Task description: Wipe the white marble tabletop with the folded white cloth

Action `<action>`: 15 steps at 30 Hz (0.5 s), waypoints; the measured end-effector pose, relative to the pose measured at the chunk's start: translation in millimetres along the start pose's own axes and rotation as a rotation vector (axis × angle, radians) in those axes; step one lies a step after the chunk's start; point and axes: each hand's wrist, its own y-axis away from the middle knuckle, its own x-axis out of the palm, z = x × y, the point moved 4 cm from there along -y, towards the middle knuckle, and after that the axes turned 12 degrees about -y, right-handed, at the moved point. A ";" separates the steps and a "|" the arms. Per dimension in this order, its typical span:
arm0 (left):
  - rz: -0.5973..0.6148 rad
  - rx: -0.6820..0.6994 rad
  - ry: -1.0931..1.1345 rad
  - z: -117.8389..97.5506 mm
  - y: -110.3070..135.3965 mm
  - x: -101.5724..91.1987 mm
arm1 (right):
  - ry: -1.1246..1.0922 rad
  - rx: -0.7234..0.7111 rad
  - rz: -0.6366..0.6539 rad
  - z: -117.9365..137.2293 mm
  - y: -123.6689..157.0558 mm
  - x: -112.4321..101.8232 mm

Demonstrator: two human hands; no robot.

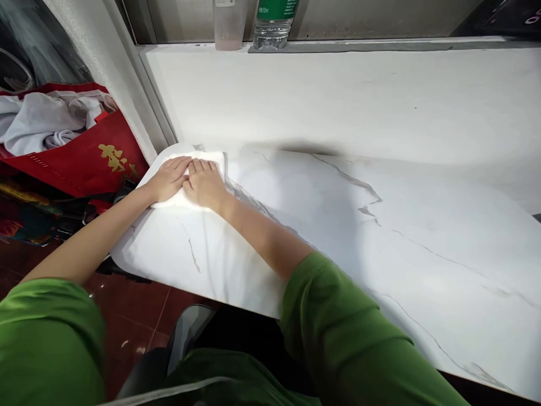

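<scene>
A folded white cloth (218, 164) lies flat near the left end of a white table (406, 254) with grey marble veins. Palm down on the left part of the cloth rests my left hand (169, 179), its fingers stretched out. My right hand (205, 184) presses flat on the cloth just beside it, and the two hands touch at the thumbs and fingertips. Neither hand grips anything. Part of the cloth is hidden under both hands.
On the ledge behind the table stand a clear plastic cup (229, 25) and a green-labelled water bottle (274, 28). A red bag (84, 155) stuffed with white fabric (46, 121) is left of the table. A white wall panel (316, 101) borders the back.
</scene>
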 end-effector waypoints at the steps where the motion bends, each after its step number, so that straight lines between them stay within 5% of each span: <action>1: -0.002 0.005 0.006 -0.9 -13.7 1.8 | 0.004 0.006 -0.011 -11.3 -5.2 -1.8; 8: -0.028 0.052 0.028 -17.8 -78.6 11.9 | 0.003 0.093 -0.044 -69.2 -20.5 -18.3; 15: -0.027 0.044 0.007 -33.2 -64.9 12.5 | 0.051 0.126 0.006 -61.4 0.4 -25.5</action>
